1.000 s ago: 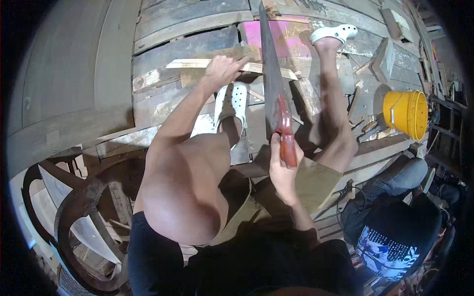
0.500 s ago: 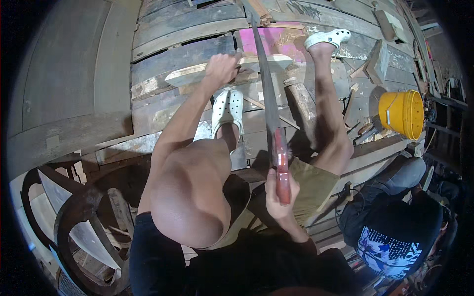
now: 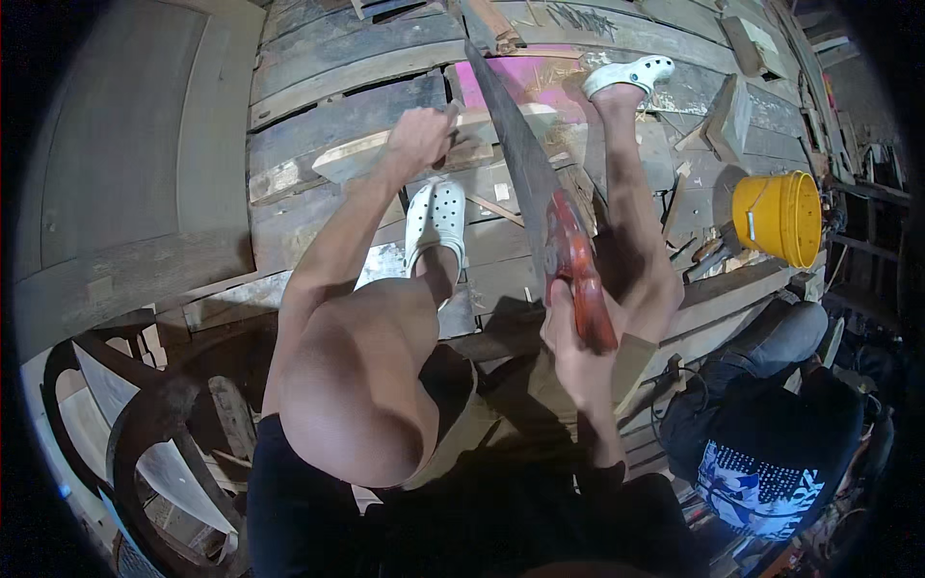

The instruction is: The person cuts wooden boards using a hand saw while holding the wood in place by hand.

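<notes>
My right hand (image 3: 575, 332) is wrapped round the red handle of a handsaw (image 3: 520, 135). Its long dark blade points up and away to the far left, crossing above a pale wooden board (image 3: 352, 154). Over that board, my left hand (image 3: 421, 140) has its fingers closed on a piece of wood (image 3: 454, 114); the hand hides most of the grip. The board lies across the plank floor beyond my white clog (image 3: 436, 223). My other clog (image 3: 631, 77) rests farther off to the right, past a bright pink patch.
A yellow bucket (image 3: 771, 220) stands at the right, with wood scraps (image 3: 711, 252) beside it. Wood blocks (image 3: 727, 120) lie farther back. At lower left is a curved dark wooden frame (image 3: 145, 424). A person in a black printed shirt (image 3: 771, 472) sits at lower right.
The saw's handle has come up and to the right with my right hand, and the blade now slants more to the left, its flat side showing wider. My left hand stays almost in place.
</notes>
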Demonstrator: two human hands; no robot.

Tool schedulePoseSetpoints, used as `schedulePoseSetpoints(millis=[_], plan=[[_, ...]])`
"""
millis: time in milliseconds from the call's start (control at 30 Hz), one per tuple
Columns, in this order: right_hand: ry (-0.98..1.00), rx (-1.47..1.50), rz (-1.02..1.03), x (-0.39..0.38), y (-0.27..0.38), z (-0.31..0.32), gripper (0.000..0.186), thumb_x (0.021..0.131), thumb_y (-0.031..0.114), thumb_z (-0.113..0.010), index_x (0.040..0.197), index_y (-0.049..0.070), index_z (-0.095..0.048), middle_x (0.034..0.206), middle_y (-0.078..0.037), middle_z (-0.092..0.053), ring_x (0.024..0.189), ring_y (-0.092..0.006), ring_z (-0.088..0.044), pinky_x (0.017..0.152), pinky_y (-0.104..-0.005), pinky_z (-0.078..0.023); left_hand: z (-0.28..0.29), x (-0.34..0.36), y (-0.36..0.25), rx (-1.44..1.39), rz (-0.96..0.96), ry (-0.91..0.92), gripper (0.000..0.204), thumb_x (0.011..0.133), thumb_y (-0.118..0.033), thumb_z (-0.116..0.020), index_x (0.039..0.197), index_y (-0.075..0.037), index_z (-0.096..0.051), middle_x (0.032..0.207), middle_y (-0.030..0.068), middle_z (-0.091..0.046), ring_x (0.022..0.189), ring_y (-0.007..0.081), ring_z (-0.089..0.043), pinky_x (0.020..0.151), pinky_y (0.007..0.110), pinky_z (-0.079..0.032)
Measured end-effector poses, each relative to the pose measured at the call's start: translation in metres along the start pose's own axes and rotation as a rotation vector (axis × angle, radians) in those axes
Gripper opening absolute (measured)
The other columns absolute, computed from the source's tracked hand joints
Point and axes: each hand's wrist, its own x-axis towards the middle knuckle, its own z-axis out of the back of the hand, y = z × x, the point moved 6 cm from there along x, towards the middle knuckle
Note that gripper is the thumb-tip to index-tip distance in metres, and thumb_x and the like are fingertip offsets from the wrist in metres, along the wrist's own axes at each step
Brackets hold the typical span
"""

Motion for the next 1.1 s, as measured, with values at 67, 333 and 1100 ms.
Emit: schedulePoseSetpoints(millis=[67,333,1100], plan=[[-0.068,0.227,-0.155,0.021,-0.018,0.003,0.014,0.095,0.008,-0.063,0.09,-0.004,-0.063,0.069,-0.002,-0.058,0.062,-0.0057,-0.054,0.053,-0.0258,-0.041,0.001,-0.005,-0.016,0.024,-0.042,-0.04,0.038,0.089,-0.033,-0.063,0.117,-0.008,-0.063,0.073,0.0169,-0.069,0.072,0.0347,-0.07,0.063,0.045,-0.054],[-0.028,0.0,0.386,0.127,-0.04,-0.053,0.011,0.096,0.009,-0.061,0.089,0.0,-0.06,0.062,0.004,-0.051,0.049,-0.0037,-0.045,0.044,-0.0231,-0.033,-0.005,-0.003,-0.025,0.014,-0.031,-0.047,0.041,0.09,-0.034,-0.063,0.121,-0.008,-0.057,0.074,0.0186,-0.068,0.072,0.0371,-0.069,0.061,0.048,-0.053],[0.018,-0.202,0.13,0.001,-0.033,0.006,0.01,0.094,0.007,-0.064,0.093,-0.003,-0.062,0.064,-0.003,-0.052,0.06,-0.0056,-0.046,0.054,-0.0274,-0.039,-0.002,-0.012,-0.034,-0.004,0.014,-0.088,0.04,0.089,-0.041,-0.065,0.113,-0.009,-0.061,0.074,0.0161,-0.069,0.071,0.0364,-0.07,0.062,0.048,-0.055]])
